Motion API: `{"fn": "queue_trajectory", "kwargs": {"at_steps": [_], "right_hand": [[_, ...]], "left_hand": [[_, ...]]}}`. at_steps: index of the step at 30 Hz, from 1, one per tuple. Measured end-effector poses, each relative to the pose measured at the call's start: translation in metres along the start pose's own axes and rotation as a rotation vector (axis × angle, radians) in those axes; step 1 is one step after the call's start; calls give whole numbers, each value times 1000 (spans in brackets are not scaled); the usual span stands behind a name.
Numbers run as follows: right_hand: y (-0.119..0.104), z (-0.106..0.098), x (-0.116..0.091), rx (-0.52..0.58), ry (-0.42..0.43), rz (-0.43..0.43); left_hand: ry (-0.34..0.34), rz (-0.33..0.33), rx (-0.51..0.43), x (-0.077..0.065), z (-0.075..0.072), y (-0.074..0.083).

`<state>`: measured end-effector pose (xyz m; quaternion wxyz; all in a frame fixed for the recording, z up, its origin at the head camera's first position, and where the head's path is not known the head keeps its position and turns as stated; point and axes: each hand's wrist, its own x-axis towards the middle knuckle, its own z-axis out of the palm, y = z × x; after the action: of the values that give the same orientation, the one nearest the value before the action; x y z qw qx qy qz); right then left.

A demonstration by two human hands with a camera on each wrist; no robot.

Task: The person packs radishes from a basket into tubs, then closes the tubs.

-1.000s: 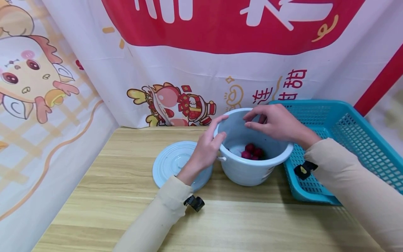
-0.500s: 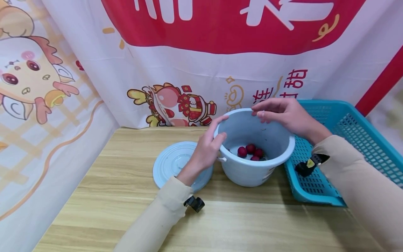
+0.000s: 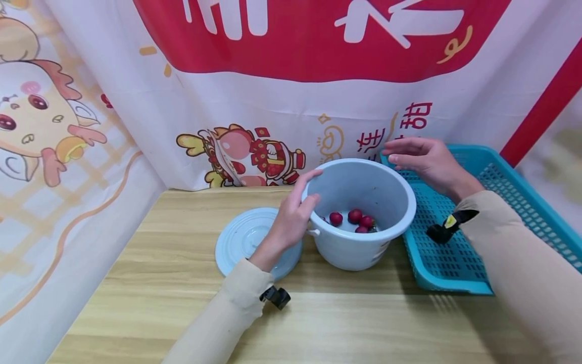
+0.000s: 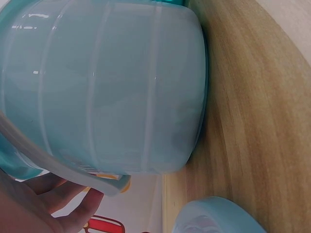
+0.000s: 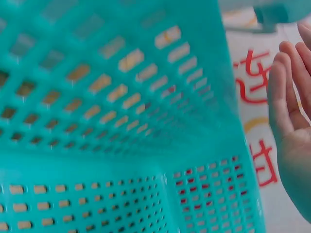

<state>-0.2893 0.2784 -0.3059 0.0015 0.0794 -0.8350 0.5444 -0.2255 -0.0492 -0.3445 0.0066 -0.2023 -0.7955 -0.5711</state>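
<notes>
A light-blue bucket stands upright on the wooden table, several small round dark-red fruits or vegetables lying on its bottom. My left hand grips its left rim, the thumb at the rim and the fingers along the outer side. In the left wrist view the bucket's ribbed wall fills much of the picture, with its pale handle hanging near that hand. My right hand is raised over the far left corner of the teal basket, fingers fairly straight, holding nothing. The right wrist view also shows this hand.
A round light-blue lid lies on the table left of the bucket, partly under my left forearm. Close to the bucket's right side is the teal perforated basket. Behind them a printed cloth hangs at the table's back edge.
My right hand has come up out of the bucket and moved right, over the basket's corner. The red pieces inside have spread apart slightly. My left hand keeps its hold on the rim.
</notes>
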Motion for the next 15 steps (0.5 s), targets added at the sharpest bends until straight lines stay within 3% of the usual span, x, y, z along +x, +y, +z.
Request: {"fn": "queue_trajectory", "kwargs": {"at_steps": [15], "right_hand": [[33, -18, 11, -26, 26, 141]], "left_hand": [[1, 26, -2, 0, 0, -1]]}}
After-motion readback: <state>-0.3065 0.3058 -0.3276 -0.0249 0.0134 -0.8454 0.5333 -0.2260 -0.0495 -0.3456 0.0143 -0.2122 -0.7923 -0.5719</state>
